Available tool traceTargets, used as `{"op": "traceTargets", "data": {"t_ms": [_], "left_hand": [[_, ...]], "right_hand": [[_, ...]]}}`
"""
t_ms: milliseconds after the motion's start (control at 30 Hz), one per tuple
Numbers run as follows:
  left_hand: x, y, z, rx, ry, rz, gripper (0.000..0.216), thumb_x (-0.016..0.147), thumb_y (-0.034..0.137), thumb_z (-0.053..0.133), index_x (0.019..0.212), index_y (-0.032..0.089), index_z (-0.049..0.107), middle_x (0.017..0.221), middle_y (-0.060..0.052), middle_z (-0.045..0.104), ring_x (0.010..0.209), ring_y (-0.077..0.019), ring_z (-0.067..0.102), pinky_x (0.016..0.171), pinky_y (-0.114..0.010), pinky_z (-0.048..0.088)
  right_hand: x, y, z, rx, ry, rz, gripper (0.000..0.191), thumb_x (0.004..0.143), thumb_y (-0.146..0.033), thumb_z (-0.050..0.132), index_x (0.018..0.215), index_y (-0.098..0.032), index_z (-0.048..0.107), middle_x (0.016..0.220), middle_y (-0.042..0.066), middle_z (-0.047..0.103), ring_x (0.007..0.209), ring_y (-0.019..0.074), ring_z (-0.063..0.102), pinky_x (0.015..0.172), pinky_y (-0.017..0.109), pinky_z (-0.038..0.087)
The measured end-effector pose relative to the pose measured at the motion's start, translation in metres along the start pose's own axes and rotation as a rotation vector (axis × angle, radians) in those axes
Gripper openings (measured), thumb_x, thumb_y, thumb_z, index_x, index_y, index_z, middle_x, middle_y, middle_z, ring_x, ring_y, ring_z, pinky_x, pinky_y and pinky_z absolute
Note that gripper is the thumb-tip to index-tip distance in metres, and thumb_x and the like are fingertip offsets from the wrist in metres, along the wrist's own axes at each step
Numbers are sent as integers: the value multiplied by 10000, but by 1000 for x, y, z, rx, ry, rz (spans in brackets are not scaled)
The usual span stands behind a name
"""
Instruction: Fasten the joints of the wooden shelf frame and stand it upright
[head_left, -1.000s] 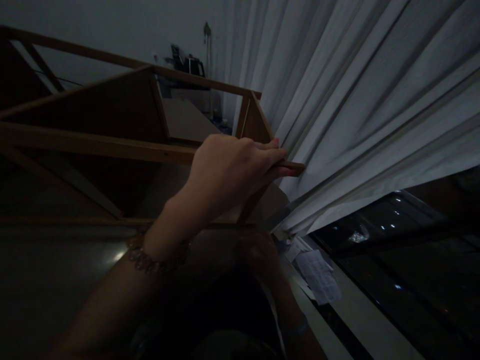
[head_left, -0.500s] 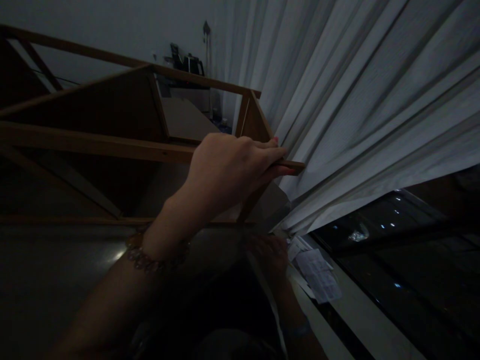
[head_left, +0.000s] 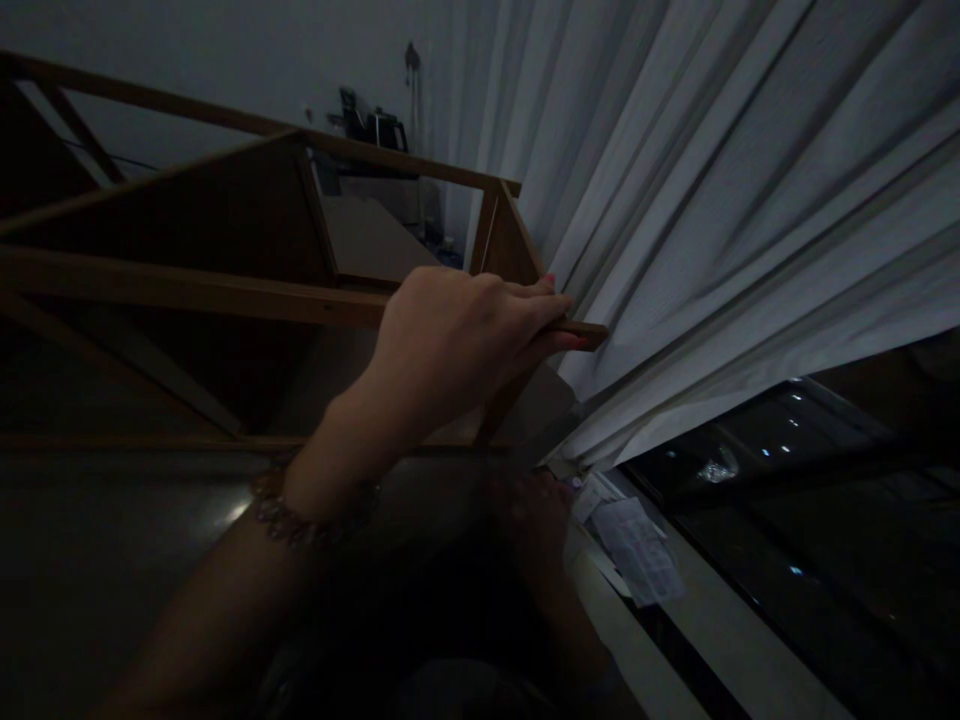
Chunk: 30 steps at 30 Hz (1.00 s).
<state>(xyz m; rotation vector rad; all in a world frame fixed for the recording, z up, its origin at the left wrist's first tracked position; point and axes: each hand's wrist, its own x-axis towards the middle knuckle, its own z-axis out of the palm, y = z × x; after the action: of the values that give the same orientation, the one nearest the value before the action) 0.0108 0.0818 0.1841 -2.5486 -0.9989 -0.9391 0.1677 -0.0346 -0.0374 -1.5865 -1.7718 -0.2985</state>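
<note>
Your left hand (head_left: 465, 335) is clamped on the front rail (head_left: 195, 285) of the wooden frame (head_left: 300, 200), fingers (head_left: 551, 335) wrapped over the rail's end at about 3 o'clock from the knuckles. That end pokes out just beside the white curtain (head_left: 712, 220); little free room there. The rail runs off toward 9 o'clock, open space under it. A bracelet (head_left: 292, 515) sits on your left wrist. Your right hand (head_left: 536, 515) is low at 6 o'clock of the left, in deep shadow; can't tell whether it's open or gripping anything. Loose papers (head_left: 637, 545) lie just at its 3 o'clock on the pale ledge (head_left: 720, 640), which runs toward 5 o'clock.
</note>
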Motion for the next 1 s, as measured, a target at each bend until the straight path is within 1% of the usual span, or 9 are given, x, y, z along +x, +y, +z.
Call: {"op": "traceTargets", "data": {"t_ms": [67,233,300,367,500,633,733,833,1000], "left_hand": [[0,0,0,7,6,9,416,1004,557,432,1092,286,736,866,-51,771,744,-206,708,610,-296,376],[0,0,-1,14,9,23,390,1006,544,440,1099,299,729,906,-32,782,738,-194,711,597,-286,374],[0,-1,0,8,8,27,406,1007,555,426,1089,298,729,902,-31,782,738,-192,711,598,-284,376],[1,-2,1,5,12,30,417,1008,560,419,1080,293,731,887,-33,780,738,-194,712,602,-285,379],[1,-2,1,15,22,25,408,1000,563,439,1068,291,736,854,-32,775,717,-194,709,596,-290,378],[1,-1,0,24,16,28,394,999,555,447,1090,300,734,879,-34,778,729,-196,708,597,-289,378],[0,-1,1,30,21,31,396,998,559,445,1109,307,729,910,-35,781,725,-197,707,592,-289,372],[0,-2,2,33,35,31,415,992,581,437,1108,308,728,922,-35,782,704,-195,702,579,-291,362],[0,-3,4,20,38,21,383,1002,545,448,1101,309,733,855,-30,777,694,-190,698,577,-295,364]], "right_hand": [[0,-5,3,155,3,125,318,1012,-351,538,721,-236,596,707,-5,628,739,183,547,733,358,347],[-8,-12,11,352,-1,292,288,1012,-397,510,810,-242,644,849,28,664,835,200,579,742,341,428],[-11,-12,12,421,2,360,283,1003,-416,519,817,-244,645,835,28,659,813,196,591,725,327,455],[-13,-12,13,439,8,391,250,993,-422,536,859,-242,645,825,23,661,776,184,609,693,309,475],[-13,-12,14,491,-2,422,202,992,-396,543,1064,-234,639,909,35,699,803,175,659,677,286,518],[-10,-13,15,469,21,310,212,1019,-326,483,1094,-240,661,951,48,729,836,175,684,716,296,544],[-9,-10,16,428,13,196,225,1023,-275,464,1005,-253,688,862,28,727,783,172,678,704,298,544],[-9,-5,14,427,-21,143,232,1016,-260,477,957,-261,701,841,25,728,772,176,676,694,303,546],[-10,6,11,413,-131,-5,253,1003,-262,506,1191,-293,673,986,30,742,855,179,680,773,327,555]]}}
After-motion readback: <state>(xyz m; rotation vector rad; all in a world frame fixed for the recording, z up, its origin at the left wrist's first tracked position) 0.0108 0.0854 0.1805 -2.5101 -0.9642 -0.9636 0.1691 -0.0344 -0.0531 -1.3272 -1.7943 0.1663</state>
